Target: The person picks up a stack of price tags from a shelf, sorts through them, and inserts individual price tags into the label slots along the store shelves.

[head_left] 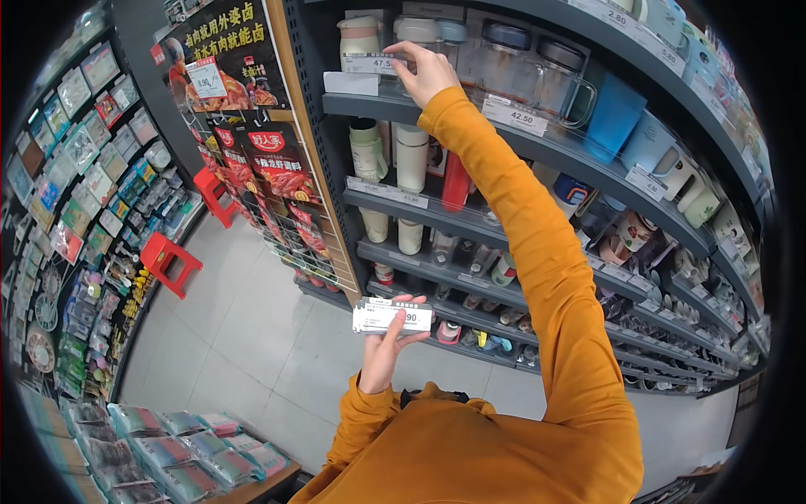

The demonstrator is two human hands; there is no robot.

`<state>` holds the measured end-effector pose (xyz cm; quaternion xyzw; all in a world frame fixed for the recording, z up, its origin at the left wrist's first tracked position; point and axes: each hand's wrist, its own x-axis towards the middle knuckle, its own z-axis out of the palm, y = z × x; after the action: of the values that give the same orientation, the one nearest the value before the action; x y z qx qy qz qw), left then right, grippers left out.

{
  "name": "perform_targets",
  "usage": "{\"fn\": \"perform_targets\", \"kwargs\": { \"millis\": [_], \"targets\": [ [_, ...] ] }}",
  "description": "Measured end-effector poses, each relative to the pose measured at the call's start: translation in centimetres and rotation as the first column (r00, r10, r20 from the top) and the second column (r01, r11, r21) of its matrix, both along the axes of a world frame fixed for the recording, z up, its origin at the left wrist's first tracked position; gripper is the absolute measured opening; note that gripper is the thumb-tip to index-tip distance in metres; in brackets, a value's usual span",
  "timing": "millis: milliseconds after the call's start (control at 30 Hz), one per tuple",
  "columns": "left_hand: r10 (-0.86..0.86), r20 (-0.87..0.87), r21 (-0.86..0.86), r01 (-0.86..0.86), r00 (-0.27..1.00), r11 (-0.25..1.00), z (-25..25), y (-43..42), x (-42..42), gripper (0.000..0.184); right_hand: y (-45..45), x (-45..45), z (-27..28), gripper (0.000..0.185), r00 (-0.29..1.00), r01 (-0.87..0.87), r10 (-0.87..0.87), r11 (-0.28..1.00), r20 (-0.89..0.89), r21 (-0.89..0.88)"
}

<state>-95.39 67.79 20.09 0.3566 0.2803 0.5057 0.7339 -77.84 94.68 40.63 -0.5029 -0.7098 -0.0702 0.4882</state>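
Label stack (368, 319) looks like smooth paper. Sleeve (541, 227) is matt cloth; nearer stool (158, 249), glossy plastic; floor tiles (239, 340), smooth.

A small stack of white price tags (374, 320) with black print sits in the left hand (382, 354), held face up, long sides roughly level, its visible price ending in 90. Another white price tag (363, 64), showing 47.5, stands along the upper shelf's edge (378, 105), its right end at the right hand's (428, 72) fingertips.
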Motion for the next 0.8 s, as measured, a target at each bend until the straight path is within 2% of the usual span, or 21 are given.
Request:
{"fn": "perform_targets", "kwargs": {
  "millis": [167,433,500,600,800],
  "targets": [
    [0.025,0.001,-0.012,-0.025,1.0,1.0,0.1,-0.1,-0.1,0.032,0.0,-0.8,0.2,0.022,0.991,0.084,-0.084,0.996,0.101,-0.002],
    [-0.019,-0.018,0.054,0.02,1.0,0.998,1.3,1.0,0.0,0.033,1.0,-0.7,-0.2,0.02,0.98,0.084,-0.121,0.972,0.161,0.219],
    [-0.032,0.013,0.076,0.031,0.999,0.997,1.9,1.7,-0.2,0.033,-1.6,-1.4,1.2,0.021,0.993,0.066,-0.071,0.996,0.098,0.052],
    [-0.04,0.035,0.097,0.037,0.999,0.995,2.5,2.4,-0.6,0.034,-0.9,-1.4,0.6,0.019,0.997,-0.032,0.026,0.996,0.069,0.084],
    [-0.057,0.046,0.122,0.051,0.997,0.991,3.3,2.9,-0.5,0.035,-1.1,-1.6,0.7,0.02,0.995,0.013,-0.022,0.996,0.097,0.093]
  ]
}}
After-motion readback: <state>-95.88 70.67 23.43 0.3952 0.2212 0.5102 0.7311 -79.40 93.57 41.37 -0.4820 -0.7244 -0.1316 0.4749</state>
